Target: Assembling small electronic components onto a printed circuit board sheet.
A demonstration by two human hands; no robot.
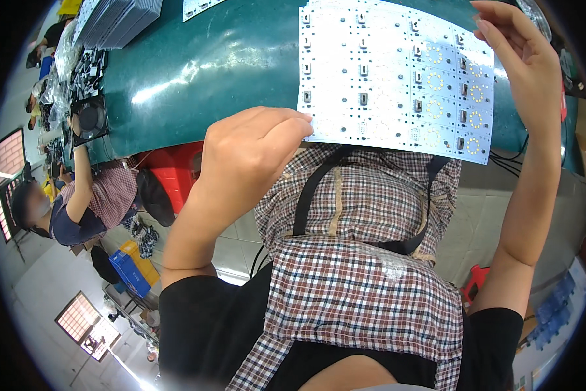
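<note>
A white circuit board panel [387, 78] lies at the near edge of the green table, its near side reaching out over the edge. Columns of small slide switches [364, 70] stand on it, and rings of yellowish pads show on its right part. My left hand [250, 153] pinches the panel's near left corner between thumb and fingers. Beside the far right edge of the panel, my right hand [527, 55] hovers with its fingers bent and thumb and forefinger apart. I see nothing held in it.
On the green table [208, 85], a stack of white panels [117, 19] stands at the far left, near a black fan [89, 119] and clear plastic bags. A co-worker [91, 202] sits at the left by a red stool [169, 176]. Dark cables [509, 160] hang at the right.
</note>
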